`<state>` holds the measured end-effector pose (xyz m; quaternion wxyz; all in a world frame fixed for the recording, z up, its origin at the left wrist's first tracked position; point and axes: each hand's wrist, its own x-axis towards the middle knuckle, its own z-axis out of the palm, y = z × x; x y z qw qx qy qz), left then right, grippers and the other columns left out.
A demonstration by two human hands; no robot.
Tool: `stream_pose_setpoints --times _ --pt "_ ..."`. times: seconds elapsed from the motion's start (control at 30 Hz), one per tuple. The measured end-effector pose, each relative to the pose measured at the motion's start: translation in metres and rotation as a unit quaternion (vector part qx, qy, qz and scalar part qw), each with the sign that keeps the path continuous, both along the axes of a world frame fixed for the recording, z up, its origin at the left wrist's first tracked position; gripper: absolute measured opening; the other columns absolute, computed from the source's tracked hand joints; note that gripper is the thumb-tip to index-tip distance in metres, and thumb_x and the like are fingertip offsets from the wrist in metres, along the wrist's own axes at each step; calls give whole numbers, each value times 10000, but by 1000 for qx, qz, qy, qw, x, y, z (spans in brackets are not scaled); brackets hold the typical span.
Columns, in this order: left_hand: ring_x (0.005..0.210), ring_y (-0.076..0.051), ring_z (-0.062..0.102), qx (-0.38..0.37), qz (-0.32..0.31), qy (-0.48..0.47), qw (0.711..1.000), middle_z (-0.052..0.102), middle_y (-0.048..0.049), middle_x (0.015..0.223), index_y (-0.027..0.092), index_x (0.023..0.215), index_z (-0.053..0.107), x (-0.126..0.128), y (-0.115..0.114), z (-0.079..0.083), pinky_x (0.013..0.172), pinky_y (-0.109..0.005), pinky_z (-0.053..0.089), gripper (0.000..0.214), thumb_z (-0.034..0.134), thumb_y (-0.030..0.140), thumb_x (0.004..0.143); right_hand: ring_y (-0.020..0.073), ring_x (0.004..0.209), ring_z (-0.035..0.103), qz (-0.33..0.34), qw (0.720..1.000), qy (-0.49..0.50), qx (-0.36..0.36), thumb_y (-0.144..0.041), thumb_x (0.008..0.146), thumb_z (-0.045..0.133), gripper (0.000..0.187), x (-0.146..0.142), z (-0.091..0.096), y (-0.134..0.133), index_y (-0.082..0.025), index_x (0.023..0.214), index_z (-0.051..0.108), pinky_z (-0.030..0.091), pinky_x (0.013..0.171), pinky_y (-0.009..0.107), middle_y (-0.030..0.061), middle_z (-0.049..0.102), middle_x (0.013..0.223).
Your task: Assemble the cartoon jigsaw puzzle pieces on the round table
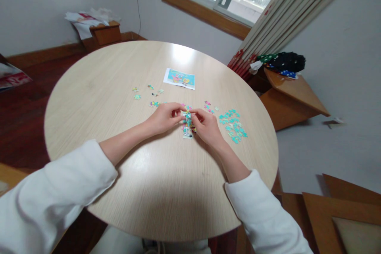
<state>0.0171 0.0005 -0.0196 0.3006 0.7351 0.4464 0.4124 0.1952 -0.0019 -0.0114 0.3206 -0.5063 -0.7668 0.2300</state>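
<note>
A small block of joined puzzle pieces (187, 127) lies in the middle of the round wooden table (125, 182). My left hand (164, 118) and my right hand (206, 127) meet over its top edge, fingers curled in a pinch on the pieces. What exactly each fingertip grips is too small to name. A pile of loose teal pieces (233, 125) lies just right of my right hand. A few pink pieces (208, 106) sit above it. Scattered pieces (149, 93) lie beyond my left hand. A colour reference picture (179, 78) lies farther back.
A wooden side table (290, 95) with dark spotted cloth (282, 62) stands to the right beside a curtain (285, 16). A small wooden box with papers (102, 31) sits by the far wall. Wooden frames (342, 214) lean at the lower right.
</note>
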Motion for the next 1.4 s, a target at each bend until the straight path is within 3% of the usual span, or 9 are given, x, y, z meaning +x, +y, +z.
stream_pose_setpoints --times 1.03,1.4 --pt "580 -95 479 27 -3 1 1000 571 25 619 147 839 689 1 -1 1 585 -217 374 113 638 212 763 145 612 587 4 1000 19 -6 -263 850 479 264 0 0 0 -168 955 702 446 626 271 41 691 732" --pt "594 -102 480 -5 2 1 1000 587 11 653 134 899 689 0 -2 1 603 -235 388 162 655 220 766 143 613 582 6 1000 6 0 -263 855 475 272 0 0 0 -167 950 712 429 617 258 42 695 732"
